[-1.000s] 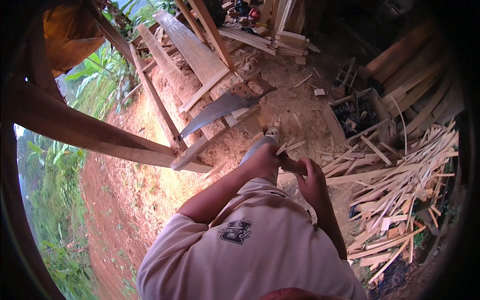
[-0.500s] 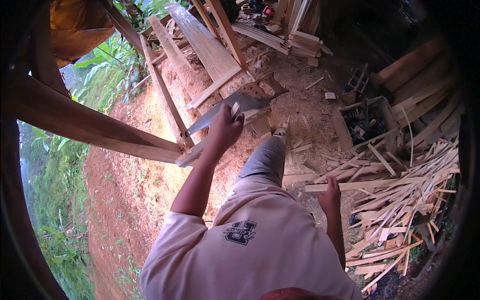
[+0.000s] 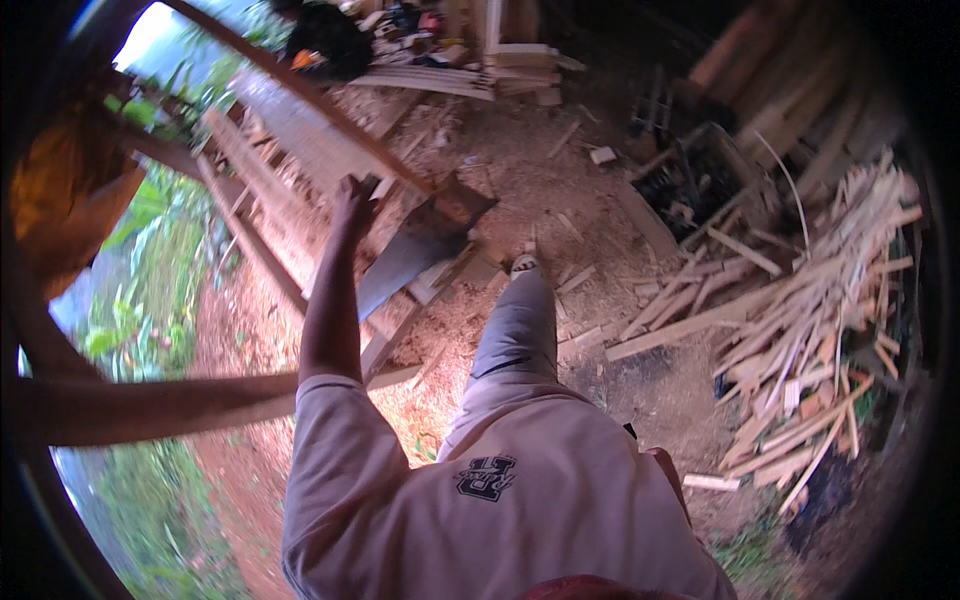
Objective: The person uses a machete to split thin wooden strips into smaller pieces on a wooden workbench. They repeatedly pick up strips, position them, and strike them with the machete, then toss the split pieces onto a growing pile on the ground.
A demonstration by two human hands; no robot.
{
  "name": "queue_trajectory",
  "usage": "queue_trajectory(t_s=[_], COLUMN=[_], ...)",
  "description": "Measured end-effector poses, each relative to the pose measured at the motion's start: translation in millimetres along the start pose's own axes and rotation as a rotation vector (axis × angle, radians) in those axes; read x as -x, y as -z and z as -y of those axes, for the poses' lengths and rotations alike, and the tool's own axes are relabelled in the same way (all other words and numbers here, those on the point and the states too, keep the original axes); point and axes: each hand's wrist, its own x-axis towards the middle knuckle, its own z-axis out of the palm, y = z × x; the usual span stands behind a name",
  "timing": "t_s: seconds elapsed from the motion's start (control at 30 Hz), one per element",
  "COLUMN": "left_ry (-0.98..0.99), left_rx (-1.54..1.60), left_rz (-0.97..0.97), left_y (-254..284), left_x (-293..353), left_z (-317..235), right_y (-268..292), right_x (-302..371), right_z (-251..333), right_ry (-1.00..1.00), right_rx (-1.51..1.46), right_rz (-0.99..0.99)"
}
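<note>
My left hand [image 3: 357, 203] reaches forward over the workbench, its fingers closed on a small pale bar-shaped piece whose kind I cannot make out. Just right of this hand lies a handsaw [image 3: 415, 248] with a wide grey blade and a wooden handle, resting across wooden beams. A long wide plank [image 3: 300, 130] stretches away beyond the hand. My right hand is out of sight; only a bit of that arm shows beside my shirt. The picture is smeared by motion.
Offcuts and thin strips form a large pile [image 3: 800, 350] at the right. Behind it stands a wooden box [image 3: 650, 215] with dark contents. A post [image 3: 300, 90] slants across the bench, and a beam [image 3: 200, 408] crosses at left. Dark-clothed, what looks like a person [image 3: 335, 40] is at the back.
My left hand has moved forward and left, away from above the saw blade. My right hand has dropped back out of view from beside the wood pile. The view has turned.
</note>
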Motion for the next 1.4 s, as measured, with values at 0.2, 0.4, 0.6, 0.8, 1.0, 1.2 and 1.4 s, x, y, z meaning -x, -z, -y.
queue_trajectory(t_s=[0.2,0.4,0.6,0.8,1.0,1.2,1.4], left_ry=[-0.058,-0.253,0.118,0.196,-0.148,-0.491,-0.335], left_rx=[-0.031,-0.363,0.609,0.263,0.662,0.680,0.775], left_rz=[0.181,-0.004,0.085,-0.246,-0.348,0.418,0.615], left_y=[-66.3,-124.6,-126.5,-94.6,28.3,54.7,-52.4], left_x=[2.9,3.6,-5.3,-27.5,-5.0,101.5,152.8], left_z=[90.5,135.7,120.7,118.4,-133.6,-325.7,-325.4], right_y=[-8.8,-39.7,-60.6,-73.6,-108.3,-154.2,-213.8], right_x=[79.6,56.1,70.8,80.6,128.1,199.9,273.1], right_z=[30.1,118.5,185.9,147.9,23.8,-34.9,-79.1], right_ry=[-0.318,-0.230,-0.211,-0.286,-0.364,-0.705,-0.790], right_rx=[-0.242,0.075,0.020,-0.050,-0.050,-0.691,-0.855], right_rz=[0.021,-0.219,-0.198,-0.227,-0.196,-0.315,-0.371])
